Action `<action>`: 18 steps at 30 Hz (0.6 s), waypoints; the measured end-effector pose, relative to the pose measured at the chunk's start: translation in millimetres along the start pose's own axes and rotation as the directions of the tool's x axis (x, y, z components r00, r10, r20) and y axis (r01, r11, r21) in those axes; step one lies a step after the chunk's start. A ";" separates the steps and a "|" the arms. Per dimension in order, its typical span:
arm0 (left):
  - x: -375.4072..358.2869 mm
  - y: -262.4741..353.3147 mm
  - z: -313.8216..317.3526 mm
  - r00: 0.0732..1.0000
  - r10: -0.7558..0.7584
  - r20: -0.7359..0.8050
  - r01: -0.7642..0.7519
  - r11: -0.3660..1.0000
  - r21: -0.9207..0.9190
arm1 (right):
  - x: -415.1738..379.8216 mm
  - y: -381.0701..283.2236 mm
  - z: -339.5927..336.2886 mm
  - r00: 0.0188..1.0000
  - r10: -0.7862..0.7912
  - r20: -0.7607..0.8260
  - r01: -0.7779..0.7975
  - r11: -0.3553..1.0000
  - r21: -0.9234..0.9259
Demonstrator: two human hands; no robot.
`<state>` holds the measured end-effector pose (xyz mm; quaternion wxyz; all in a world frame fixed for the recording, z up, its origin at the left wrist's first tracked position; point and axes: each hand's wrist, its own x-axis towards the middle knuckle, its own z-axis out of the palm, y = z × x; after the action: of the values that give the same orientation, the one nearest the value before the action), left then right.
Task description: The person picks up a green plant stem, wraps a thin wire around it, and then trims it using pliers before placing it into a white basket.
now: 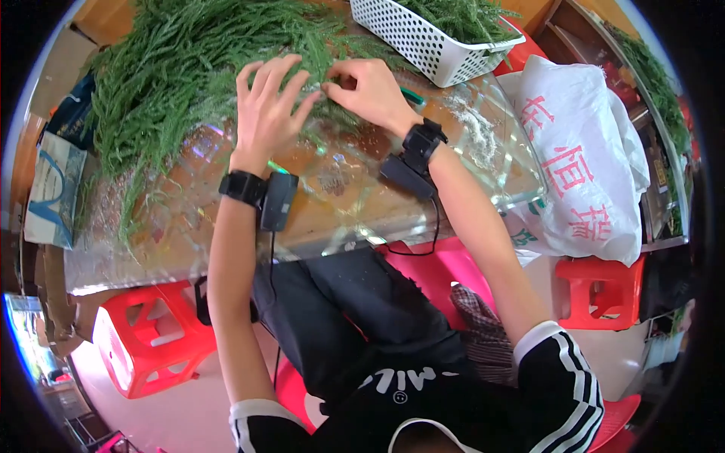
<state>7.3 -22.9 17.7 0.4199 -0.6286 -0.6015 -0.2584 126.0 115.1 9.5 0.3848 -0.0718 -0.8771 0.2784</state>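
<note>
My left hand [268, 113] is raised over the edge of a large heap of feathery green sprigs [170, 83], its fingers spread and slightly curled. Beside it, my right hand [370, 90] has thumb and forefinger closed in a pinch at the heap's right side. Whatever lies between those fingertips is too small to make out. Green strands show between the two hands. A dark strap with a small box sits on each wrist, and a green stick-like object [411, 96] lies just beyond my right hand.
A white perforated basket [445, 64] of similar greenery stands at the back right. White powder [477, 124] is scattered on the plastic-covered table [317, 226]. To the right is a white sack [578, 162] with red characters. Red stools [155, 332] stand below the table.
</note>
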 end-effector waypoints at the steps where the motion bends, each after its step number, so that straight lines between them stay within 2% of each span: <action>1: -0.2 0.5 1.2 1.000 0.016 -0.003 -0.016 0.999 0.034 | -0.1 1.9 -0.9 1.000 -0.007 0.019 0.007 1.000 0.002; 9: -4.4 3.8 14.8 0.998 0.056 0.042 -0.060 0.995 0.080 | -4.9 13.3 -3.9 0.995 0.099 0.026 -0.099 0.994 0.035; 12: -4.0 6.9 14.3 0.998 0.045 0.048 -0.047 0.998 0.036 | -3.3 12.8 -3.0 0.978 -0.043 -0.205 0.061 0.995 0.084; 13: -3.4 7.1 13.0 0.997 0.047 0.056 -0.048 0.999 0.014 | -4.6 12.0 -3.7 0.978 -0.044 -0.203 0.063 0.994 0.087; 16: -2.1 8.5 11.7 0.999 0.008 0.054 -0.009 1.000 0.020 | -4.5 5.1 -10.1 0.973 -0.158 -0.167 0.151 0.987 -0.052; 18: -0.7 7.0 14.3 0.999 -0.003 0.051 0.003 1.000 0.011 | -2.7 2.3 -10.6 0.968 -0.163 -0.191 0.148 0.985 -0.087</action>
<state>11.4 -10.7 8.3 0.4075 -0.6318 -0.6142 -0.2398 135.2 120.6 12.3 0.4877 -0.0439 -0.8470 0.2071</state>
